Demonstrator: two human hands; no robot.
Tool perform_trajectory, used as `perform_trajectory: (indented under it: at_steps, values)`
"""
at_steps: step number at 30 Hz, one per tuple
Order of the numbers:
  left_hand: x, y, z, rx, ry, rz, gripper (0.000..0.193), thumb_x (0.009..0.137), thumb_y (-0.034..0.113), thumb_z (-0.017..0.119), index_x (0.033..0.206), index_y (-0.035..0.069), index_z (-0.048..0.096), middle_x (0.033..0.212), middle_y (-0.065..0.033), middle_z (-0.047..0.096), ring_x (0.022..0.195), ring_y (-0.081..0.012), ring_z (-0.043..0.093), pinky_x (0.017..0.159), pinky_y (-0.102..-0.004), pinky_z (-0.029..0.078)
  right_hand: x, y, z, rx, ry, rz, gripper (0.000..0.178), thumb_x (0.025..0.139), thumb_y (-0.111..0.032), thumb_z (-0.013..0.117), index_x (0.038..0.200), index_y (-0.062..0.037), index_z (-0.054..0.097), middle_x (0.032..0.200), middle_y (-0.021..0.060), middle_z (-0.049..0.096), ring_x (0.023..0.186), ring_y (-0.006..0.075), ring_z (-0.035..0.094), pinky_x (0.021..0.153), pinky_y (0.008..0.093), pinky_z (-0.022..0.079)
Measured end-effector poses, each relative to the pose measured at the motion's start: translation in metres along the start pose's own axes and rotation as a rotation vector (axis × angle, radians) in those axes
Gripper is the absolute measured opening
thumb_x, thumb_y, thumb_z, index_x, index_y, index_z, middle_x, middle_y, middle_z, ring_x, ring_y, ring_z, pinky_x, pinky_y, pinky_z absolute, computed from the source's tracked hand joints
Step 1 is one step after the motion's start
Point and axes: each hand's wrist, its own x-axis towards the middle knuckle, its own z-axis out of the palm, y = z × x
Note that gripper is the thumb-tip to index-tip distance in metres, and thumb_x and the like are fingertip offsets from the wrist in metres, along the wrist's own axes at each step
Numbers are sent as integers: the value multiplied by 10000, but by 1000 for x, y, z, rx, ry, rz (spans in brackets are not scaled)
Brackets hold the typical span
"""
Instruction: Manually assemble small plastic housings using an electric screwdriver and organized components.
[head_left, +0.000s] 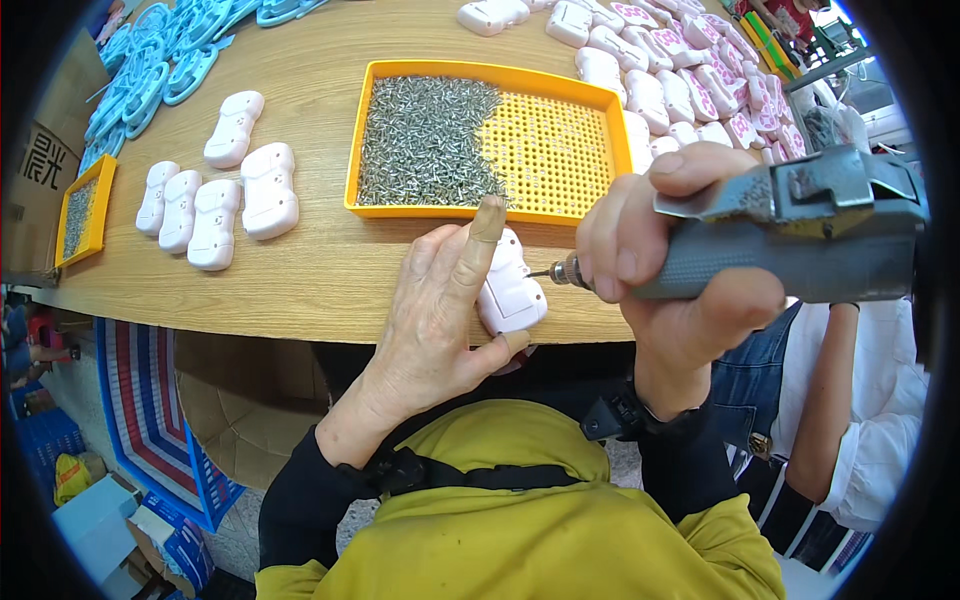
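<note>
A pale pink, waisted plastic case (513,298) lies at the table's near edge, its screw-holed side up. My left hand (415,325) grips it from the left, index finger stretched along the top and thumb by the lower end. My right hand (672,335) is wrapped round a grey power screwdriver (800,255) lying almost level. Its thin bit meets the case's right side near the waist; whether a screw sits under the tip is too small to tell. Just beyond, small silver screws (420,140) fill the left part of a yellow tray (490,70) with a perforated floor.
Several similar cases (212,225) lie at left, beside a smaller yellow screw tray (97,225). Light-blue plastic parts (150,75) are heaped far left, pink-and-white cases (690,80) far right. A striped bag (150,400) stands below the table. Another person's arm (828,400) is close at right.
</note>
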Motion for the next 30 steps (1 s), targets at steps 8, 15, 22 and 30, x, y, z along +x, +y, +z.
perform_trajectory:
  at_steps: [8,15,22,30]
  values:
    - [-6,-4,-2,49,-39,13,1062,651,83,816,1526,65,214,1244,-144,568,1179,-354,467,1007,-465,376,2,7,2,80,20,-16,771,817,-707,564,1153,-18,482,658,-2,480,498,122,476,477,284,428]
    - [-13,-1,-3,272,-65,235,577,709,108,772,1254,64,589,1185,-97,629,1182,-380,531,992,-530,410,4,7,-1,64,39,-22,775,819,-731,532,1133,-25,476,655,-10,476,505,118,479,476,281,423]
    - [-14,3,-2,398,-99,334,311,784,153,653,1088,189,703,1157,-34,636,1137,-337,567,878,-456,519,7,9,-2,103,65,-41,790,811,-748,519,1132,-27,473,653,-13,482,505,118,485,473,275,422]
    - [-1,-2,-14,525,-245,418,370,784,199,601,1149,223,655,1138,-11,561,1166,-294,497,956,-427,459,5,11,-7,60,-9,56,814,791,-759,526,1145,-27,474,657,-8,489,480,120,472,460,277,421]
